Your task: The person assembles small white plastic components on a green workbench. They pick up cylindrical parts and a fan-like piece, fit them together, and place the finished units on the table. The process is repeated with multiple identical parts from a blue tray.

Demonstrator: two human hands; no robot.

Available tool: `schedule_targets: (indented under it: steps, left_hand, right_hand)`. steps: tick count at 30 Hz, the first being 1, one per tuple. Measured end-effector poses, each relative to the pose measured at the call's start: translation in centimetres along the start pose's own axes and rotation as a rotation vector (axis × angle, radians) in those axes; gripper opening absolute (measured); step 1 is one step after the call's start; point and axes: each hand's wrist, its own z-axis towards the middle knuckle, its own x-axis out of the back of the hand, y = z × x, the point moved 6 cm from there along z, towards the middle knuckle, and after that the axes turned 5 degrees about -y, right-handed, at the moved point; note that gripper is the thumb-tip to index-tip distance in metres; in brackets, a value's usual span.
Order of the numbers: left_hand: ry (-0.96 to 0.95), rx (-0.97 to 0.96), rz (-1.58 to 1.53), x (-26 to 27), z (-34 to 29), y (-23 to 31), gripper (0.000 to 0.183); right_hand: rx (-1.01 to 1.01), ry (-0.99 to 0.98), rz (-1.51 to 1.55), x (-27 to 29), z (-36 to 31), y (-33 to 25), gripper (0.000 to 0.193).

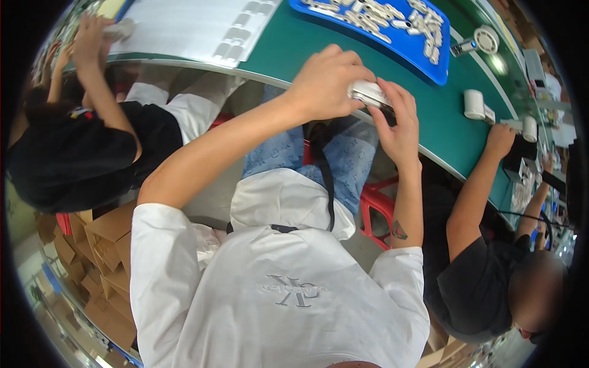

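Note:
Just over the near edge of the green table, both my hands are closed on one small white rounded plastic casing (370, 93). My left hand (330, 83) grips its left end, with the fingers curled over it. On the other side, my right hand (399, 119) pinches the right end between thumb and fingers. A darker part shows at the casing's underside beside my right fingers. Much of the piece is hidden by my fingers, so its exact kind cannot be made out.
A blue tray (440, 73) of many small white plastic parts lies beyond my hands on the green table (448, 126). A white handheld fan (485, 40) and a white cylindrical item (473, 104) stand to the right. Co-workers sit close on both sides. A white sheet (178, 27) lies left.

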Motion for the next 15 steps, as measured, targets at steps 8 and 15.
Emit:
schedule_targets:
  steps: [8, 15]
  left_hand:
    - [-0.123, 0.074, -0.106, 0.8, 2.0, -0.6, 0.049]
    - [0.253, 0.191, -0.673, 5.7, 0.8, -1.3, 0.058]
  right_hand:
    - [-0.160, -0.078, 0.201, 0.4, 0.6, 1.3, 0.053]
    - [-0.553, 0.018, 1.598, -1.0, -1.0, 2.1, 0.045]
